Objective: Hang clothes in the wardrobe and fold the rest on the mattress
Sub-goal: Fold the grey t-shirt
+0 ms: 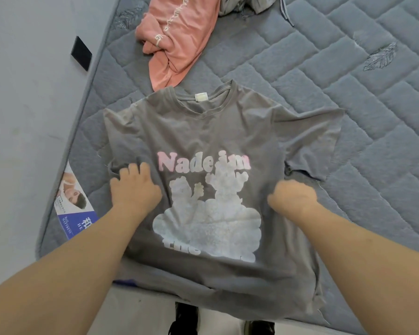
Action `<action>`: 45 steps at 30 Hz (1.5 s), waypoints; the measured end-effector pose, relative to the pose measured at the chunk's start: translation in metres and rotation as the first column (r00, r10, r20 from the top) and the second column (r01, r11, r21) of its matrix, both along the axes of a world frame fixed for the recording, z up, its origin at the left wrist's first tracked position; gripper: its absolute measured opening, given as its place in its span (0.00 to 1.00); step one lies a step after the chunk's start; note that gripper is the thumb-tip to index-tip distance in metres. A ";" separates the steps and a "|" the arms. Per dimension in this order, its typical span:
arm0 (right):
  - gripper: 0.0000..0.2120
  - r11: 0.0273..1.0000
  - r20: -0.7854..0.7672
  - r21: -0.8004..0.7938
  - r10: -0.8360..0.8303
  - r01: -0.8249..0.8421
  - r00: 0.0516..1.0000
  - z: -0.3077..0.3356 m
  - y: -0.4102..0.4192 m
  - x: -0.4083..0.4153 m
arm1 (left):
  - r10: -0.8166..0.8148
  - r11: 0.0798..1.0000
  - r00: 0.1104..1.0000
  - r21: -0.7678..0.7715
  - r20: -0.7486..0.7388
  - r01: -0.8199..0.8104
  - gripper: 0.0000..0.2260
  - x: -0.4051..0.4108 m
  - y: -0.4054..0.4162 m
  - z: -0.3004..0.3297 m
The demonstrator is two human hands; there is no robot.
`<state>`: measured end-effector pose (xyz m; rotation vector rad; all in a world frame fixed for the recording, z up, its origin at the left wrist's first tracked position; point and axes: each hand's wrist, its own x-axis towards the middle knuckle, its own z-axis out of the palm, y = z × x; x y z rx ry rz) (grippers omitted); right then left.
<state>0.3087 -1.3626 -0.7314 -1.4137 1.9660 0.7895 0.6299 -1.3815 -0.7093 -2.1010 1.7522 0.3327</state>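
Note:
A grey T-shirt (203, 131) with a pink and white print lies face up on the grey quilted mattress (324, 68), collar away from me and hem hanging over the near edge. My left hand (134, 187) sits on the shirt's left side below the sleeve, fingers curled into bunched fabric. My right hand (292, 197) sits on the right side near the armpit, blurred, its fingers curled down into the cloth.
A crumpled salmon-pink garment (177, 37) lies beyond the collar. More grey clothing (242, 3) is heaped at the top edge. A printed label (74, 204) sticks to the mattress's left side, by the pale wall (29, 117). My shoes (186, 320) show on the floor below.

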 end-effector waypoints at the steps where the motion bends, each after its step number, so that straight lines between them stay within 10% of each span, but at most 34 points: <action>1: 0.16 0.990 0.047 -0.133 -0.038 0.044 0.998 -0.001 -0.015 0.003 | 0.017 0.999 0.998 -0.035 -0.054 -0.019 0.17 0.001 -0.016 -0.010; 5: 0.16 0.869 0.170 -0.486 -0.013 0.096 0.985 -0.011 -0.092 0.006 | 0.091 0.980 0.968 -0.151 -0.233 -0.128 0.15 -0.010 -0.098 -0.026; 11: 0.32 0.800 0.068 -0.592 -0.064 0.092 0.996 -0.052 -0.208 0.004 | 0.008 0.952 0.969 -0.294 -0.249 -0.084 0.24 -0.017 -0.209 -0.071; 17: 0.03 0.736 0.173 -0.677 0.128 0.023 0.977 -0.063 -0.226 -0.009 | -0.191 0.778 0.954 -0.628 -0.230 0.004 0.12 -0.039 -0.230 -0.088; 23: 0.12 0.423 -0.080 -0.906 -0.137 -0.015 0.987 -0.026 -0.297 -0.101 | -0.125 0.756 0.982 -0.655 -0.145 0.000 0.21 -0.100 -0.333 -0.054; 28: 0.32 0.677 -0.015 -0.736 -0.032 0.011 0.999 -0.092 -0.304 -0.066 | -0.321 0.883 0.934 -0.406 -0.158 0.235 0.30 -0.136 -0.344 -0.123; 45: 0.33 0.646 -0.020 -0.763 -0.014 -0.007 1.000 -0.119 -0.308 -0.067 | -0.362 0.844 0.931 -0.442 -0.053 0.303 0.31 -0.135 -0.352 -0.146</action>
